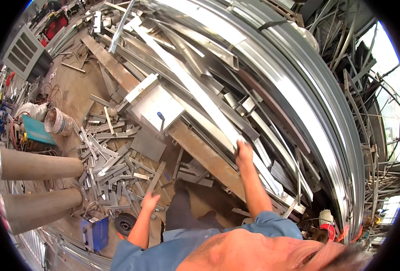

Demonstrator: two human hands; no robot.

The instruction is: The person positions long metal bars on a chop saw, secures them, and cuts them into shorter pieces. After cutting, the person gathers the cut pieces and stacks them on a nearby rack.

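My right hand (244, 153) is closed on a long, bright metal bar (188, 83), which runs diagonally across a pile of similar lengths. The arm reaches forward and its fingers curl at the bar's edge. Lower and to the left, my left hand (150, 202) has its fingers curled beside the near end of a flat metal strip (156, 175). Whether those fingers grip the strip or only overlap it from this angle, I cannot tell. Between the hands runs a brown, rust-stained beam (209, 156). A blue-handled tool (160, 116) stands on a pale metal plate (150, 108).
Metal offcuts (114, 165) litter the floor at left, around a dirty bucket (59, 122). Two thick cylinders (37, 164) jut in from the left. A blue box (94, 233) and a black wheel (125, 223) lie lower left. Long, shiny profiles (295, 95) are stacked at right.
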